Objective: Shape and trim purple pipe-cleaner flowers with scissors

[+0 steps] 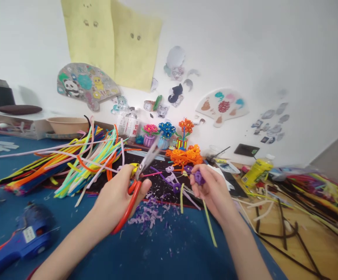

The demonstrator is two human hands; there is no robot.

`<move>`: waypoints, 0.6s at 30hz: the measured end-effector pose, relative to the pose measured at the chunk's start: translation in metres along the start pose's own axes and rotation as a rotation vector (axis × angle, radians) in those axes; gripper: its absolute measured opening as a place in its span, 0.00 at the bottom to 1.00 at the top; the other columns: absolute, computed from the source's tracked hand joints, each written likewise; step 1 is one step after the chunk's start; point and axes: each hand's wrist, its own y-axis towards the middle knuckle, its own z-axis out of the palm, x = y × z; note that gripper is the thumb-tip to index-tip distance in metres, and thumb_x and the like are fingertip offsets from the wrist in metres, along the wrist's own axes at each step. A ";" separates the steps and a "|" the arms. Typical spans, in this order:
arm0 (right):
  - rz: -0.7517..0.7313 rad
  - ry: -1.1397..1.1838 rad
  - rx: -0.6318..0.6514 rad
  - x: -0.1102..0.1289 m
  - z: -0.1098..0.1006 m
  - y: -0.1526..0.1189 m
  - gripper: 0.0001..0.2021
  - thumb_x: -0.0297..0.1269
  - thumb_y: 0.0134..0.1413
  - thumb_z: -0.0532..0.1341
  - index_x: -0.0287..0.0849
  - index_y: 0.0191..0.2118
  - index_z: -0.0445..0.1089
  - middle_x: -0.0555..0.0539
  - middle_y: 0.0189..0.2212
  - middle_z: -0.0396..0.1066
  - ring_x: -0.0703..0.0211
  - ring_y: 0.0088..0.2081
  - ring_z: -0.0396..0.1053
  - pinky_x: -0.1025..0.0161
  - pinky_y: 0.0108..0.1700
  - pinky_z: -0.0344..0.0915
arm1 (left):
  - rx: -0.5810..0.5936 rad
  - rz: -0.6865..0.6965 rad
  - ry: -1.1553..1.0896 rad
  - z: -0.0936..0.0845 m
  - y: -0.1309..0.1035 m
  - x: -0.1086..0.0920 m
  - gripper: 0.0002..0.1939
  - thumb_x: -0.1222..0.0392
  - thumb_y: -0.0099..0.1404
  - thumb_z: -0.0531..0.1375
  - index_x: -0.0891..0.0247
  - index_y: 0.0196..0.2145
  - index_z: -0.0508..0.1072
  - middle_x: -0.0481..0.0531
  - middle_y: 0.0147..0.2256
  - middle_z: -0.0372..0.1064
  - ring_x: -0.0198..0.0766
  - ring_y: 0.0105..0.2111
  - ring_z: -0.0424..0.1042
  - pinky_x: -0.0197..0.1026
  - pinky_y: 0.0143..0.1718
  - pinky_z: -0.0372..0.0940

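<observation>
My left hand [110,194] is closed around red-handled scissors [140,169], whose blades stand apart and point up and away. Pinched in the fingers of my right hand [214,190] is a small purple pipe-cleaner flower [199,178]; a pale green pipe cleaner [209,225] hangs below that hand, and I cannot tell whether it is joined to the flower. Between the hands, lilac and dark purple flowers [176,188] lie on a dark mat [157,192]. Purple fuzz clippings [148,216] are scattered in front of them.
A heap of colourful pipe cleaners [81,163] lies left, with a blue glue gun [25,237] nearer me. Behind stand orange flowers [184,155], small potted flowers [165,132] and clear bottles [131,126]. A yellow bottle [258,171] and brown pipe cleaners [284,225] are right.
</observation>
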 end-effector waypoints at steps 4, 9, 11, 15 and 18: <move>0.005 0.046 -0.050 0.002 -0.007 0.003 0.14 0.46 0.56 0.60 0.40 0.30 0.67 0.54 0.18 0.63 0.74 0.13 0.53 0.73 0.15 0.46 | -0.053 0.097 0.425 -0.001 0.002 0.003 0.17 0.42 0.59 0.53 0.59 0.33 0.64 0.51 0.34 0.69 0.44 0.30 0.70 0.39 0.27 0.55; -0.024 0.131 -0.085 0.003 -0.008 0.005 0.10 0.42 0.52 0.63 0.41 0.30 0.66 0.55 0.19 0.60 0.73 0.16 0.50 0.74 0.15 0.42 | 0.085 0.151 0.553 0.002 0.002 0.006 0.21 0.39 0.60 0.51 0.59 0.37 0.66 0.52 0.34 0.73 0.48 0.33 0.72 0.39 0.27 0.55; -0.037 0.144 -0.096 0.004 -0.008 0.005 0.08 0.40 0.50 0.63 0.41 0.31 0.66 0.54 0.21 0.60 0.73 0.17 0.52 0.74 0.15 0.42 | 0.097 0.175 0.588 0.003 0.002 0.007 0.21 0.38 0.60 0.51 0.59 0.34 0.66 0.53 0.33 0.73 0.49 0.33 0.73 0.39 0.26 0.54; -0.039 0.136 -0.065 0.008 -0.007 0.003 0.07 0.38 0.50 0.62 0.42 0.32 0.64 0.56 0.19 0.59 0.73 0.17 0.50 0.74 0.16 0.41 | 0.160 0.143 0.593 0.002 0.003 0.007 0.20 0.38 0.61 0.50 0.58 0.30 0.65 0.51 0.29 0.72 0.46 0.28 0.72 0.39 0.24 0.51; -0.044 0.138 -0.052 0.009 -0.008 0.003 0.06 0.37 0.50 0.61 0.43 0.32 0.63 0.56 0.19 0.59 0.73 0.17 0.50 0.74 0.17 0.42 | 0.210 0.127 0.573 0.002 0.004 0.006 0.20 0.38 0.60 0.50 0.57 0.29 0.64 0.49 0.28 0.72 0.45 0.26 0.71 0.38 0.24 0.50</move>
